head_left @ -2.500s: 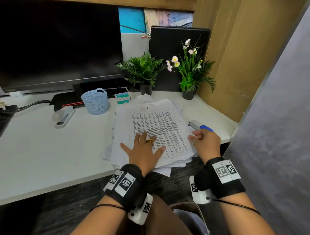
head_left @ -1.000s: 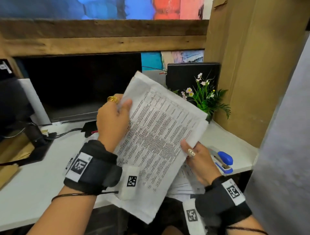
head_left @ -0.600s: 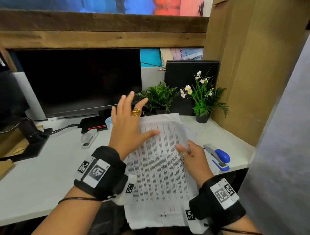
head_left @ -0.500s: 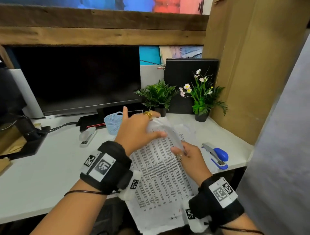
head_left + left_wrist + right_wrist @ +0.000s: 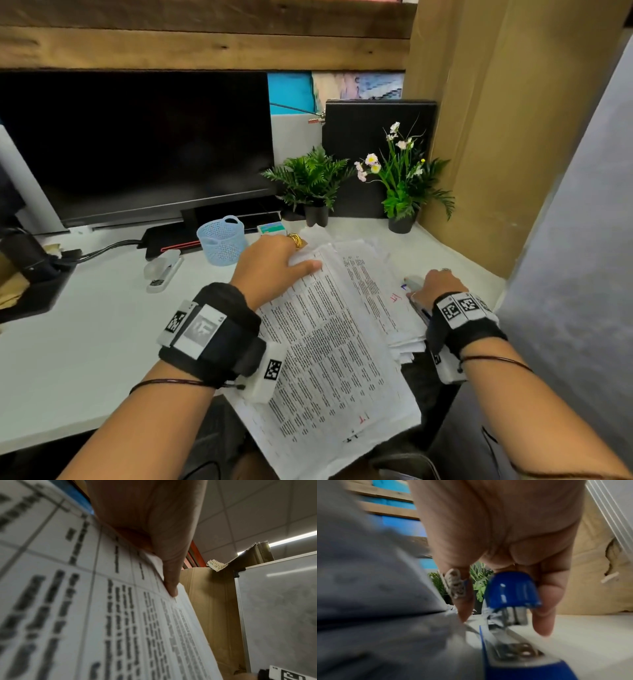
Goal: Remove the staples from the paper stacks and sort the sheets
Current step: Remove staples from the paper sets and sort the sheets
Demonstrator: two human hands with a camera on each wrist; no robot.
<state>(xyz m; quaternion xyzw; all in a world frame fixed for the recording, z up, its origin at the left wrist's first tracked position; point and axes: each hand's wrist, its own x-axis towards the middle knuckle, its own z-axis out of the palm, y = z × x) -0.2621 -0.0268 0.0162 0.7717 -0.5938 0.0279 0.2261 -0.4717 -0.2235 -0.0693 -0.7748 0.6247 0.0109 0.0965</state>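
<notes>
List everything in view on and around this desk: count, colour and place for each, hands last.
printed paper stack: one, white with black text, front right of desk, overhanging its edge
blue and silver stapler: one, right of the papers
white stapler: one, left of the basket
light blue perforated plastic basket: one, behind the papers
small teal and white box: one, right of the basket
black monitor: one, rear left
green fern in black pot: one, rear centre
flowering plant in black pot: one, rear right corner
white desk: one
left hand: holds the stack's top corner
right hand: grips the blue stapler
</notes>
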